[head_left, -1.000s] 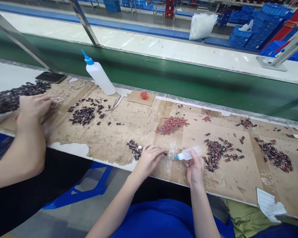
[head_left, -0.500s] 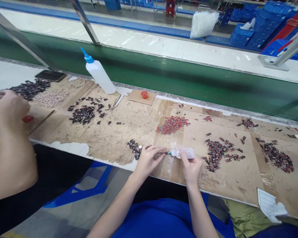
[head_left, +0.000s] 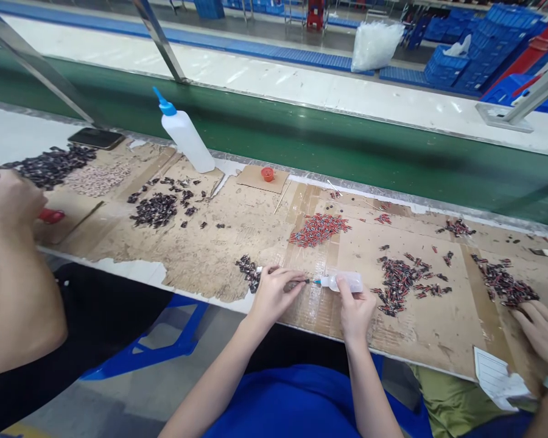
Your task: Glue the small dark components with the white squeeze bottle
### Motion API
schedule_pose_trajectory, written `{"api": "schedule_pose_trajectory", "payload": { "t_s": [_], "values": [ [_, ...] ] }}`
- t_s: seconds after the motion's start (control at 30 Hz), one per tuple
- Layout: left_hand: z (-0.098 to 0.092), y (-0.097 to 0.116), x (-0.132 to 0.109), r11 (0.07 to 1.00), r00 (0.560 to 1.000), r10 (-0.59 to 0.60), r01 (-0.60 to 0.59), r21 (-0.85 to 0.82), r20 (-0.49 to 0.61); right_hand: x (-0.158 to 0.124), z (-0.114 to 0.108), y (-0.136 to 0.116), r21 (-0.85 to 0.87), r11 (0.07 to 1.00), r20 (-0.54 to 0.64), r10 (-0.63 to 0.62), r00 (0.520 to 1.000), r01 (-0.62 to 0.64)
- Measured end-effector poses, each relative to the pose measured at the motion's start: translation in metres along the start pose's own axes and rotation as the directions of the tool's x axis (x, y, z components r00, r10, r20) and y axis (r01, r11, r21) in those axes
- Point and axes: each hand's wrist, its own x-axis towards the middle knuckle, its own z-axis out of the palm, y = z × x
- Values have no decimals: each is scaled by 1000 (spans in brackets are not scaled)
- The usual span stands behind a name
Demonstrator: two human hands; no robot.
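My left hand [head_left: 275, 294] pinches a small dark part [head_left: 307, 280] between thumb and fingertips, just above the cardboard. In my right hand [head_left: 357, 309] is a small clear squeeze bottle [head_left: 344, 281], lying nearly level with its blue nozzle tip pointing left. A short gap separates that tip from the dark part. A little pile of dark parts [head_left: 248, 272] lies left of my left hand. Beyond my hands is a heap of small red-and-silver pieces [head_left: 319, 230]. Dark parts with red pieces [head_left: 397, 283] are heaped right of my right hand.
A large white bottle [head_left: 187, 140] with a blue nozzle stands at the back left. Behind sits a red cap [head_left: 267, 174] on a cardboard scrap. At left, a co-worker's hand [head_left: 11, 198] works near a dark heap; another person's hand [head_left: 545, 328] reaches into the right-hand pile [head_left: 505, 280].
The small bottle has moved slightly right, its tip drawing away from the dark part. Another person's hand has come in at the right edge. The left co-worker's hand has shifted down and left.
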Motion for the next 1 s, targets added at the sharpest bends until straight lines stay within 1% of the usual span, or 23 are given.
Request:
{"api": "schedule_pose_trajectory", "payload": {
  "t_s": [0.3,0.37,0.47,0.6,0.67,0.7,0.73,0.77,0.8,0.83,0.87,0.9,0.93,1.0],
  "values": [
    [1,-1,-1,1000,1000,1,-1,-30,-2,0,2,0,-24,1000,77,-2,997,4],
    [1,0,0,1000,1000,-2,2,-29,0,-1,2,0,-31,999,69,-6,998,9],
    [1,-1,1,1000,1000,-7,7,-24,8,-1,1,1,-30,1000,24,-9,1000,10],
    [3,-3,1,999,999,24,-23,-24,26,4,-4,5,-40,999,-6,37,999,-37],
    [3,-5,0,998,998,61,-60,-15,19,9,-9,5,-89,996,-2,27,1000,-27],
    [2,-6,0,997,997,78,-78,-11,10,12,-12,4,-151,989,-4,1,1000,-2],
    [1,-7,0,996,996,88,-88,-10,-1,16,-15,3,-242,969,-15,-46,999,41],
    [-1,-7,-1,996,996,91,-92,-12,-15,19,-17,0,-355,930,-34,-118,992,99],
    [-4,-8,-1,996,996,87,-87,-18,-27,23,-18,-3,-474,865,-50,-209,977,161],
    [-7,-8,-1,996,996,78,-79,-28,-39,26,-19,-7,-584,781,-51,-307,950,221],
    [-9,-8,-1,997,996,68,-70,-41,-52,30,-18,-11,-666,691,-21,-395,918,282],
    [-12,-8,-1,996,996,62,-66,-55,-66,33,-14,-15,-710,612,37,-462,886,349],
    [-14,-8,-1,995,995,60,-65,-70,-80,37,-10,-19,-718,553,118,-502,857,423],
    [-16,-9,-1,993,993,64,-74,-95,-102,45,6,-24,-647,491,328,-512,794,584]
  ]
}}
